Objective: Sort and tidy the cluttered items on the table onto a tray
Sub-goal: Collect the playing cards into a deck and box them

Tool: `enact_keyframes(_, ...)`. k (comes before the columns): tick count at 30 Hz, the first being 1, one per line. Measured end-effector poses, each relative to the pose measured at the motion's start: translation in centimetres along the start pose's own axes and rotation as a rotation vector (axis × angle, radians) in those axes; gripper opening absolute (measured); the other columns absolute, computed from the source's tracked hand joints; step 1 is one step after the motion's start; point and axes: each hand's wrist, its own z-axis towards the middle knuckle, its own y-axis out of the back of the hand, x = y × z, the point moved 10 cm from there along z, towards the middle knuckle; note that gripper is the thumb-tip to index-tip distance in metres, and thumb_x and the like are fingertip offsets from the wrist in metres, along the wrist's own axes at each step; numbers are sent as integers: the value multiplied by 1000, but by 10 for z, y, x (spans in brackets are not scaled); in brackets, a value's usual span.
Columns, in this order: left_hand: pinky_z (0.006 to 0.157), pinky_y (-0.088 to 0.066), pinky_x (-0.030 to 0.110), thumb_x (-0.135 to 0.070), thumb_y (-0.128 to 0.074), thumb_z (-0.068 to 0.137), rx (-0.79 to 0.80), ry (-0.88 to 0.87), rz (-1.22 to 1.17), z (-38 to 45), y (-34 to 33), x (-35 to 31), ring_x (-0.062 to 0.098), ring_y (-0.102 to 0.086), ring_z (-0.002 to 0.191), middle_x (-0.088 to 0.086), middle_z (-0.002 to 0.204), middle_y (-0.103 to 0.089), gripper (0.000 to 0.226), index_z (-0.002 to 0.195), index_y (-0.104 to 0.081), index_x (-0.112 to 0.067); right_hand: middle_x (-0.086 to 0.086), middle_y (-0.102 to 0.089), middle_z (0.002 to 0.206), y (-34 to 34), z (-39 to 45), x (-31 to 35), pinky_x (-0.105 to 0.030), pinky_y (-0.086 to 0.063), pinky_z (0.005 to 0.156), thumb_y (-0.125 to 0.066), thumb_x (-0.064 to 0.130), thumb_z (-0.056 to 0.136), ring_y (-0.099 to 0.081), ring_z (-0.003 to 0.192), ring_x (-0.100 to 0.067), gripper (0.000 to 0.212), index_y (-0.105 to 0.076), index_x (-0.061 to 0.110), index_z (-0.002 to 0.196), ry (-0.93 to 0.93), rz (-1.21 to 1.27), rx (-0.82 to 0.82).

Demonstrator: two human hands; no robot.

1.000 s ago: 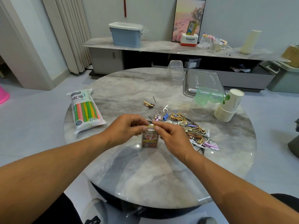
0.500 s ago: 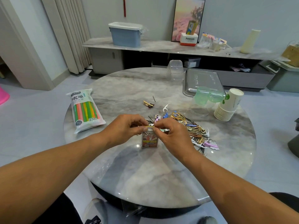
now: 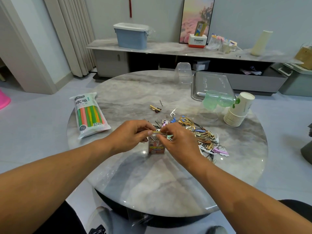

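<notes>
On round marble table point(image 3: 135, 92), steel tray point(image 3: 196, 97), grey floor point(image 3: 38, 119)

Gold hair clip point(image 3: 159, 132) level above the small clear box point(image 3: 156, 147) (pile of clips point(image 3: 199, 134) just right).

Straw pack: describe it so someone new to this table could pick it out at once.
Start at the round marble table and look to its left edge, well apart from the pile of clips. The straw pack lies flat there, alone. It is the only clear bag, showing orange, green and yellow straws under a white label.
</notes>
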Motion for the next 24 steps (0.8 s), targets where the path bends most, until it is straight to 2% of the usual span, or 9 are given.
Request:
enact_keyframes(6, 83, -61, 37, -19, -66, 97, 4, 20, -15, -2, 0, -4, 14, -72, 82, -2, 92, -76, 16, 110, -74, -24, 5, -67, 97, 0, 0, 7, -36, -51, 66, -75, 33, 90, -64, 79, -18, 17, -72, 22, 102, 51, -17, -3)
enact_keyframes(8, 85, -60, 38, -15, -70, 94, 21, 24, -13, -3, 0, -6, 17, -72, 87, 0, 95, -76, 21, 113, -72, -21, 4, -67, 95, 1, -1, 9, -37, -51, 64, -76, 32, 89, -64, 77, -20, 16, -72, 21, 101, 68, -36, -22)
enact_keyframes(11, 92, -58, 37, -9, -76, 88, 50, 35, 27, -5, -3, -8, 11, -71, 98, -4, 103, -76, 34, 119, -70, -22, 6, -66, 93, 3, -1, 11, -34, -49, 59, -77, 33, 87, -63, 73, -19, 15, -72, 23, 98, 88, -72, -49)
enact_keyframes(14, 93, -57, 39, -5, -76, 87, 67, 54, 30, -7, -5, -9, 13, -71, 101, -5, 108, -75, 43, 125, -66, -23, 8, -63, 92, 5, 0, 15, -31, -46, 53, -78, 36, 86, -61, 67, -16, 15, -71, 26, 94, 117, -127, -68)
enact_keyframes(17, 96, -56, 37, -3, -76, 87, 61, 69, 43, -8, -5, -10, 5, -67, 108, -3, 113, -74, 47, 128, -65, -23, 8, -62, 93, 3, 1, 14, -32, -46, 53, -77, 38, 86, -61, 67, -16, 15, -70, 27, 94, 114, -118, -63)
enact_keyframes(19, 94, -56, 36, -2, -76, 86, 60, 76, 36, -9, -4, -11, 3, -68, 100, -2, 111, -74, 48, 128, -65, -23, 8, -62, 93, 2, 1, 12, -29, -43, 54, -77, 37, 87, -60, 67, -15, 15, -70, 26, 94, 109, -99, -57)
enact_keyframes(21, 92, -57, 36, -1, -76, 86, 55, 81, 35, -10, -4, -13, 10, -69, 91, -2, 109, -74, 49, 128, -65, -22, 8, -61, 94, 0, 1, 11, -27, -40, 56, -77, 36, 87, -59, 67, -15, 15, -70, 25, 94, 103, -81, -47)
enact_keyframes(24, 91, -57, 33, 0, -75, 86, 50, 79, 37, -10, -3, -14, 19, -71, 96, 0, 109, -74, 50, 129, -64, -22, 7, -59, 95, -4, 2, 8, -31, -45, 59, -77, 34, 88, -58, 70, -15, 15, -72, 24, 98, 92, -30, 2)
